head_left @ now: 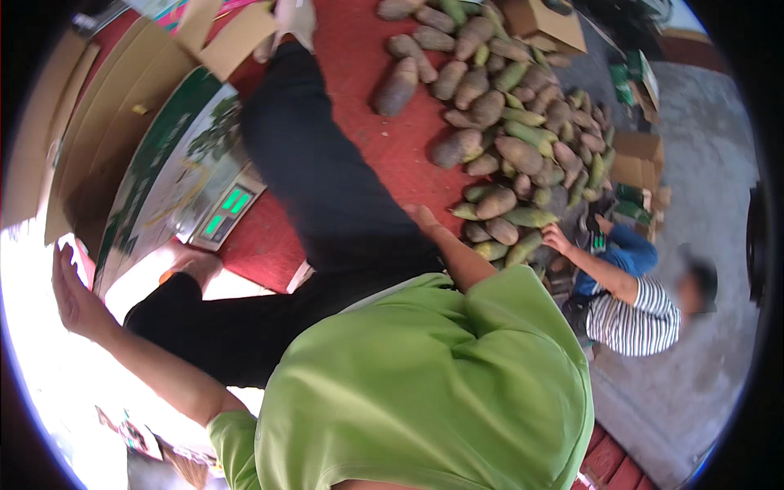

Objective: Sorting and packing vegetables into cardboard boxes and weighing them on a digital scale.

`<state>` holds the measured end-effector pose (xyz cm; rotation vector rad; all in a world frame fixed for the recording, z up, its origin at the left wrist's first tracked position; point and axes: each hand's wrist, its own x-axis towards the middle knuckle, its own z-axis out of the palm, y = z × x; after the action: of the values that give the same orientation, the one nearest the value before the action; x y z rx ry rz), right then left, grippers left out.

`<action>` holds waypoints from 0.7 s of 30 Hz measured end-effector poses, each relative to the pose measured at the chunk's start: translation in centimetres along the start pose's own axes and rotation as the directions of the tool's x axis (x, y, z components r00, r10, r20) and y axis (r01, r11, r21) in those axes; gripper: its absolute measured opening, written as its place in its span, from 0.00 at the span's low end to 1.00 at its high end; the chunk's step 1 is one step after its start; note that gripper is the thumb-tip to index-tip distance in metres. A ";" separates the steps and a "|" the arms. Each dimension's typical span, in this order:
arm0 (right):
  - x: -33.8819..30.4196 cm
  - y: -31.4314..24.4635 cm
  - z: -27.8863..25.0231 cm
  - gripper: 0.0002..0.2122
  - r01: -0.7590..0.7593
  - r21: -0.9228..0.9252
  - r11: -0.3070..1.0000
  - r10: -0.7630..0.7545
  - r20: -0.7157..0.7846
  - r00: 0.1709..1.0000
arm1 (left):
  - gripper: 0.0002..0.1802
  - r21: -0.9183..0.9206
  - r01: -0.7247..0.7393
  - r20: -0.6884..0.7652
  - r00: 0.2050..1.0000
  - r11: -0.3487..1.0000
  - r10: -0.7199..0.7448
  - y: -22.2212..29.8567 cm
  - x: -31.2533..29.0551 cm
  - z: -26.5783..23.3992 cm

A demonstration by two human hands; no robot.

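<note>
My left hand (72,296) is raised at the far left, fingers stretched out with nothing in them, beside the large cardboard box (110,122). My right hand (421,218) lies against my dark trouser leg (335,171), near the pile; its fingers look extended, though small and partly blurred. No object shows in it. To its right and beyond lies a heap of thick oblong vegetables, some brown (519,153) and some green (529,133). Between my leg and the box stands a scale display (228,214) with lit green digits.
Red ground sheet (367,106) spreads under the heap. A person in a striped shirt (633,320) crouches at the right, one hand (558,239) on the pile's near edge. Open cardboard boxes (637,159) stand beyond, on grey floor (702,139). Another box (545,26) sits at the top.
</note>
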<state>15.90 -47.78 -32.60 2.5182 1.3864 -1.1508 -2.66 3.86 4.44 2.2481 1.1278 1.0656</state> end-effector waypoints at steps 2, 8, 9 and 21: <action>-1.2 -0.2 -1.8 0.11 0.031 0.023 0.999 -0.030 -0.015 0.999 | 0.14 0.097 0.004 0.023 1.000 0.995 -0.006 1.8 -0.2 1.3; -2.5 1.1 -0.9 0.13 0.084 0.001 0.996 -0.084 -0.083 0.993 | 0.13 0.020 0.016 0.039 0.999 1.000 -0.017 2.0 0.0 3.5; -2.8 1.4 -0.4 0.13 0.031 0.026 0.999 -0.029 -0.088 0.996 | 0.13 0.045 0.025 0.032 0.999 0.999 -0.026 2.1 0.0 3.6; -4.4 8.0 9.7 0.11 0.059 0.812 0.581 0.164 -0.187 0.969 | 0.12 -0.172 -0.066 0.040 0.996 0.983 0.074 0.5 0.4 4.8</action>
<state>14.82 -59.28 -39.22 3.3777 0.8744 -1.8586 1.51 3.82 1.93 2.1796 0.9087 1.0877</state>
